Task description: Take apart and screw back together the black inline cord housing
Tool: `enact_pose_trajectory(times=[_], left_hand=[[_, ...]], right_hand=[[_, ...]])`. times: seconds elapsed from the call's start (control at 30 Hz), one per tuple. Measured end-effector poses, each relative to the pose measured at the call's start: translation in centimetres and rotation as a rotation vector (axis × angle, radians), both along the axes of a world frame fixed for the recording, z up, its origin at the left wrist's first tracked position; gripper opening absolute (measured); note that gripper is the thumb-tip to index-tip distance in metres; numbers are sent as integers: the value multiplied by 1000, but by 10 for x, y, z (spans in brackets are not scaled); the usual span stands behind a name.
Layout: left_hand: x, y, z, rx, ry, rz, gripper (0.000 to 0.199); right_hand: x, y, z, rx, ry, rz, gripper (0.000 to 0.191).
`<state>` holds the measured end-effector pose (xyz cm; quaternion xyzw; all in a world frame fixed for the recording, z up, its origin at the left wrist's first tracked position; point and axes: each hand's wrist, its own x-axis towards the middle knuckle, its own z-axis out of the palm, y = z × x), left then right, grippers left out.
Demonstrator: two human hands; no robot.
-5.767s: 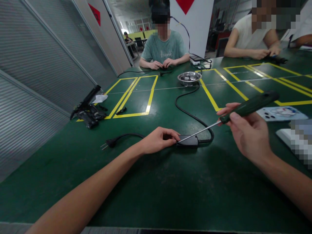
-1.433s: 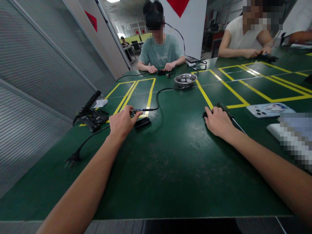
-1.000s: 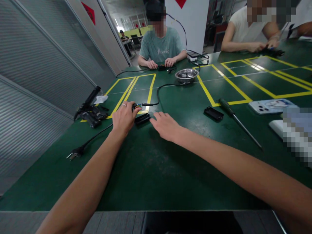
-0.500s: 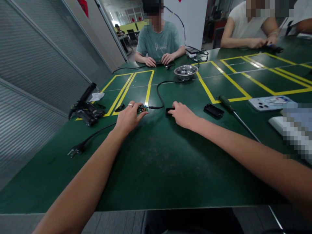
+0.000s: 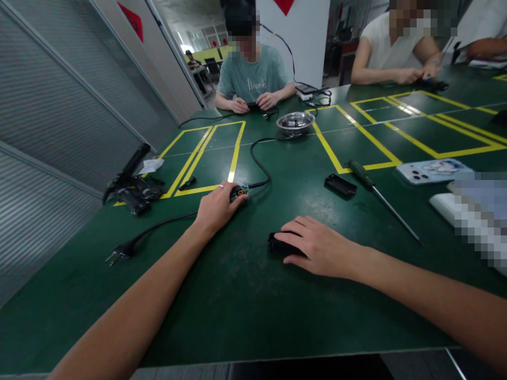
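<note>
My left hand (image 5: 216, 208), with a ring on one finger, is closed on a small circuit board (image 5: 241, 193). A black cable (image 5: 266, 178) leaves the board on its far right side. On the left, a power cord runs from near this hand to a two-pin plug (image 5: 125, 248) lying on the table. My right hand (image 5: 319, 247) is wrapped over a black plastic housing (image 5: 277, 244), down at the table nearer to me; the palm hides part of it. Beyond that hand lies a second black housing half (image 5: 340, 186), open side up.
A screwdriver (image 5: 361, 173), a phone (image 5: 433, 171) and a white object (image 5: 443, 203) lie at right. A metal bowl (image 5: 296, 122) stands farther back. Black parts (image 5: 137, 198) are heaped at left. Yellow tape (image 5: 236, 150) marks the green table. Two people work across from me.
My right hand has drawn the black housing toward me, away from the cable. My left hand, still on the circuit board, has shifted slightly right and nearer. The view has tilted a little.
</note>
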<state>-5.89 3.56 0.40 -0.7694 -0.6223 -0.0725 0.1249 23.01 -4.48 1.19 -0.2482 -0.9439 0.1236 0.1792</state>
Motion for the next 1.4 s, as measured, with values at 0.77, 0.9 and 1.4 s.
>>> enact_pose_trajectory(times=[0.77, 0.9, 1.4], left_hand=[[68, -67, 25, -442, -336, -692, 76], [67, -65, 21, -418, -324, -697, 65], [64, -58, 16, -321, -231, -742, 47]], right_hand=[[32, 27, 2, 63, 169, -156, 23], [31, 25, 4, 46, 147, -169, 22], [29, 25, -1, -154, 16, -227, 22]])
